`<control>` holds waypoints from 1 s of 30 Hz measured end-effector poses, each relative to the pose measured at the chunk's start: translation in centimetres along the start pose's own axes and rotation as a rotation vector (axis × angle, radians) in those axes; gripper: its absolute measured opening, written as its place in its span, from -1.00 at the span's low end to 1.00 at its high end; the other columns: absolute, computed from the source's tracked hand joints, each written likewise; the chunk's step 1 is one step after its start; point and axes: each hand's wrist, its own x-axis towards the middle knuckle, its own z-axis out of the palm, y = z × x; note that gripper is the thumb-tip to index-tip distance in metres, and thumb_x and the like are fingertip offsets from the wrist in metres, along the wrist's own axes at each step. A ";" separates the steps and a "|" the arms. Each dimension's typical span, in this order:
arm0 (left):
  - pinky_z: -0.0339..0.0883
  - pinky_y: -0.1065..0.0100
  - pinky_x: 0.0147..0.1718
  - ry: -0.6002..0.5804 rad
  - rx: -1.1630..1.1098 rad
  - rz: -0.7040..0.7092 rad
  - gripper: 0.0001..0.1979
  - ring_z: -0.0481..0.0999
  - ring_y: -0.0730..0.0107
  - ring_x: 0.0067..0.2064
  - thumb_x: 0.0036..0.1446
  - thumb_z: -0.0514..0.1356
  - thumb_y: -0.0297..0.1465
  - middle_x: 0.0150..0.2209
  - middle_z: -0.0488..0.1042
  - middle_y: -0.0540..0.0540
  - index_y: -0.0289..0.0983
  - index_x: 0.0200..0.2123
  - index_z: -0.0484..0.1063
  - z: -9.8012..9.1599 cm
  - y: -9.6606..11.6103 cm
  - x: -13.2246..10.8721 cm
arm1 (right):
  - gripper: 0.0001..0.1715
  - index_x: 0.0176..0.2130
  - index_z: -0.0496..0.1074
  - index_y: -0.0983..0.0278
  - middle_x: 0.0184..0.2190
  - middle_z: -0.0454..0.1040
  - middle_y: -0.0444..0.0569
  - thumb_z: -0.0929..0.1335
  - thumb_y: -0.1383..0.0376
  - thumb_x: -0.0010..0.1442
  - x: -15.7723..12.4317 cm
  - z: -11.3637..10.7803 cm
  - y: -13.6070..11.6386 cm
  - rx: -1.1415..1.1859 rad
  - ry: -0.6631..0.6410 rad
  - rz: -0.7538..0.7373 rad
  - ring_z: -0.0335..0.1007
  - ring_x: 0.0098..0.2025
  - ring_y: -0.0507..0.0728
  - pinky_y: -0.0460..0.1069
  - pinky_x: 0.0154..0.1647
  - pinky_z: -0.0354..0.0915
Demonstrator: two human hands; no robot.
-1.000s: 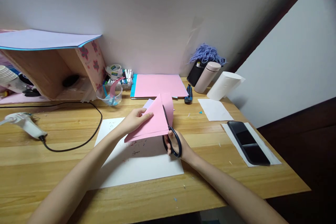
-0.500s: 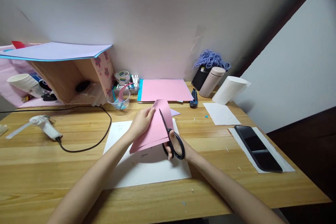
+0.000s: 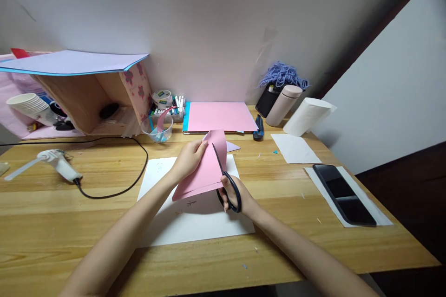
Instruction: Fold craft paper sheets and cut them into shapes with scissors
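Observation:
My left hand [image 3: 191, 158] pinches the upper left edge of a pink sheet of paper [image 3: 202, 175], which is held tilted above the table. In my right hand [image 3: 237, 195] is a pair of black scissors [image 3: 234, 190], fingers through the handle loops. One blade lies over the face of the pink paper, pointing up and away; the other blade is hidden. The paper's far right part curls upward. Beneath both hands lies a white sheet [image 3: 198, 227] with small dark marks. A lilac paper piece [image 3: 232, 146] shows just behind the pink sheet.
Stacked pink and blue paper [image 3: 219, 117] lies by the wall, near a utility knife [image 3: 258, 128]. A plastic cup [image 3: 157, 130] of scraps and a cardboard box [image 3: 94, 97] stand left, above a corded glue gun [image 3: 59, 164]. A phone [image 3: 343, 194], flask [image 3: 284, 106] and tissue roll [image 3: 306, 116] are right.
The scissors' handles have turned slightly and the right hand has shifted a little, with the blade still over the pink paper. The left hand keeps its hold. The view has shifted slightly.

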 end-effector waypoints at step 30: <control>0.08 0.43 -0.47 -0.028 -0.173 -0.057 -0.61 0.23 0.44 -0.47 0.16 -0.09 -0.15 -0.56 0.25 0.04 -0.29 -0.55 0.23 0.0 -0.1 0.1 | -0.28 -0.47 0.17 0.27 -0.74 0.14 -0.27 0.09 -0.32 -0.05 -0.4 0.2 -0.6 -0.039 -0.020 -0.038 0.19 -0.78 -0.04 -0.16 -0.80 0.17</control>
